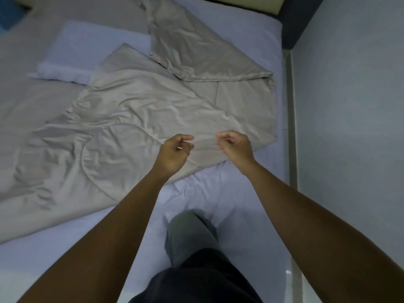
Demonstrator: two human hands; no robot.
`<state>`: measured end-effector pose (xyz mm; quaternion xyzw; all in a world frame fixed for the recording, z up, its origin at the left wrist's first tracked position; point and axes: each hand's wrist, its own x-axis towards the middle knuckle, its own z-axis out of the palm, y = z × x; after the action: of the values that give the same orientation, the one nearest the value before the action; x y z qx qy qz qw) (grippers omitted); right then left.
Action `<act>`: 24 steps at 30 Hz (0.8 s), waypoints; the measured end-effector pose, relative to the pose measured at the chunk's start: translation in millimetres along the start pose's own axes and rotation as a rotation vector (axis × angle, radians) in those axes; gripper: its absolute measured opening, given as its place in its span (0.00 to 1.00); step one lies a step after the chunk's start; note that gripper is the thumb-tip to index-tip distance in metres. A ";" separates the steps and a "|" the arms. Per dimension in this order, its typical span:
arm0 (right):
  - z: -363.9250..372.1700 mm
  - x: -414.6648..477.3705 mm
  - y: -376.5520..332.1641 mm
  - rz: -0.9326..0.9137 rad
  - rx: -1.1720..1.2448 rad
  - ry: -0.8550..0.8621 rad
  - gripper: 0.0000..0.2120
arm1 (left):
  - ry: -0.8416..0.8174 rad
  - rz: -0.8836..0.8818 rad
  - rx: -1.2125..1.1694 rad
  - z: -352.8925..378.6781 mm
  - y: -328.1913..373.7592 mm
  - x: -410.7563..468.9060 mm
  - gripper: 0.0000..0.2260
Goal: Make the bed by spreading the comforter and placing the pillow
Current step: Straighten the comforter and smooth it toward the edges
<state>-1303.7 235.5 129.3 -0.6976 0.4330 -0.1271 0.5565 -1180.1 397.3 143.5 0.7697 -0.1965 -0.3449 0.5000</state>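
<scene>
A crumpled beige comforter lies bunched across the middle and left of the bed, with one corner folded back at the top right. A white pillow rests at the far left, its near edge partly under the comforter. My left hand and my right hand hover side by side just above the comforter's near right corner. The fingers of both are loosely curled and hold nothing.
The pale fitted sheet shows along the near and right sides of the mattress. My knee in grey trousers rests on the bed. A wall runs close along the right side, and a dark headboard stands at the top right.
</scene>
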 end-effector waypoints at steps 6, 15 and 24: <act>56.2 124.8 -7.7 -0.028 -0.044 -0.118 0.07 | 0.199 -0.050 0.034 -43.7 -15.5 100.9 0.10; 147.1 288.2 -3.6 -0.049 -0.224 -0.282 0.09 | 0.325 -0.167 0.133 -108.1 -59.5 260.7 0.09; 243.3 426.8 56.9 -0.266 -0.458 -0.228 0.42 | 0.421 -0.101 0.484 -142.2 -149.9 390.3 0.19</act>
<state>-916.6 79.2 -135.9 -0.8656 0.2896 -0.0189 0.4080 -815.8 298.2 -85.4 0.9294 -0.1267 -0.1460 0.3146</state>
